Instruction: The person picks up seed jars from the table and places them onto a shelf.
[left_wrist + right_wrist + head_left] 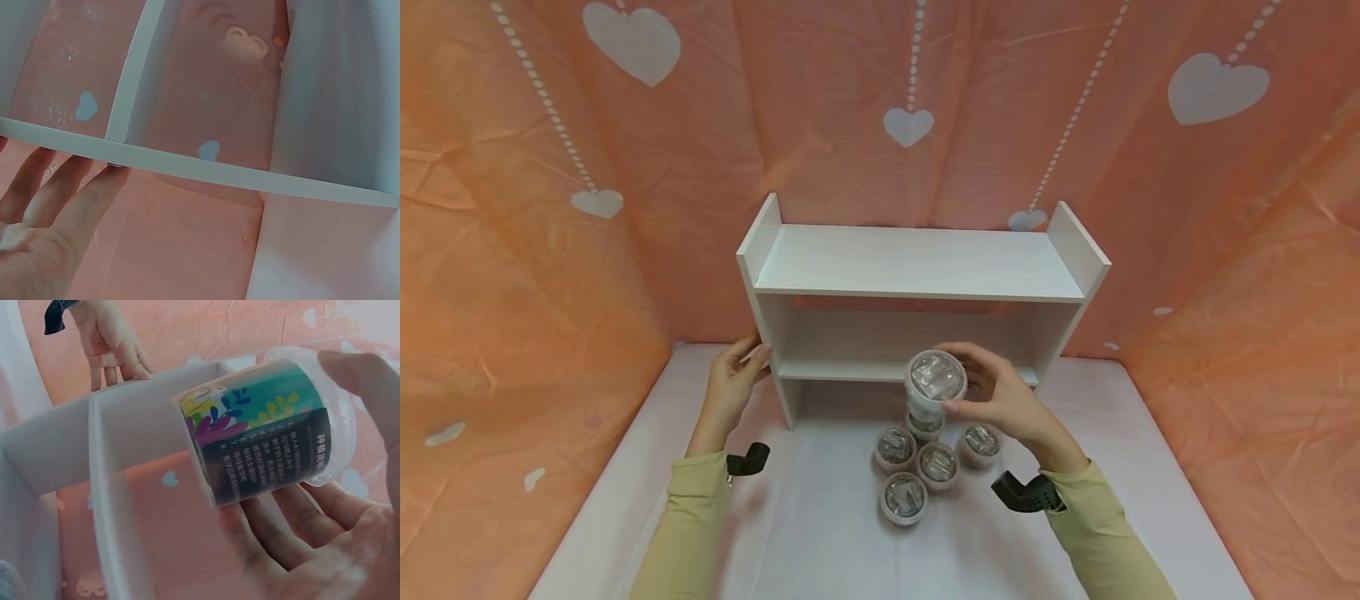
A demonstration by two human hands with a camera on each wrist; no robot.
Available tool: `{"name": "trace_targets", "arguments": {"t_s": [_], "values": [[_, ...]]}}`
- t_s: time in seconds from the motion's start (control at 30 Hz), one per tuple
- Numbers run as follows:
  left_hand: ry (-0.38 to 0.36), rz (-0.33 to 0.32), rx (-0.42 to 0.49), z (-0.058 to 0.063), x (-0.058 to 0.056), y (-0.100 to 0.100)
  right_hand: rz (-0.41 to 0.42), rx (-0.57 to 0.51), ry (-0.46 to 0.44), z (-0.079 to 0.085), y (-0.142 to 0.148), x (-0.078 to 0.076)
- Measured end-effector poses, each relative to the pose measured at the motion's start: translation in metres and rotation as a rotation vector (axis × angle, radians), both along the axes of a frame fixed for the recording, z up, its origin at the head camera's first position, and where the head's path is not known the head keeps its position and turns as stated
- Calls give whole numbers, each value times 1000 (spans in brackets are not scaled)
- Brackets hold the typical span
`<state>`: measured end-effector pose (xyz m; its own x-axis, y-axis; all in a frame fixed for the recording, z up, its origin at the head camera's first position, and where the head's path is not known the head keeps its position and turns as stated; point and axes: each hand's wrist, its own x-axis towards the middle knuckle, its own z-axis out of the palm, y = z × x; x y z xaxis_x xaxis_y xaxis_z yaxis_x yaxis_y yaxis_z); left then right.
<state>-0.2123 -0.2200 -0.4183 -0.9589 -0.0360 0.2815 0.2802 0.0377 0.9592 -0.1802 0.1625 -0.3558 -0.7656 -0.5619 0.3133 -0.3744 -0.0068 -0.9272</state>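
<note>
A white two-tier shelf (917, 258) stands at the back of the table. My left hand (735, 379) touches the outside of its left side panel, fingertips along the panel (181, 172) in the left wrist view. In front of the shelf, my right hand (1000, 396) holds a small plastic cup (936, 377) between thumb and fingers. The right wrist view shows this cup (262, 425) tilted on its side, with a clear lid and a colourful label bearing leaves and white print. Several similar lidded cups (904, 497) stand below it, their tops showing silvery packets.
The shelf has an upper board (910, 262) with raised sides and a lower board (857, 367) beneath. Orange cloth (850, 100) with white hearts hangs behind and at both sides. A pale cover lies on the table (820, 533).
</note>
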Motion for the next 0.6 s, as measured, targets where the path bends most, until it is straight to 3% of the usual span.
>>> {"name": "trace_targets", "arguments": {"t_s": [0.33,0.6], "values": [[-4,0,-7,0,0,1,-6,11,86,31,-11,-10],[-17,-30,-33,5,1,-3,2,-63,73,58,-19,-18]]}}
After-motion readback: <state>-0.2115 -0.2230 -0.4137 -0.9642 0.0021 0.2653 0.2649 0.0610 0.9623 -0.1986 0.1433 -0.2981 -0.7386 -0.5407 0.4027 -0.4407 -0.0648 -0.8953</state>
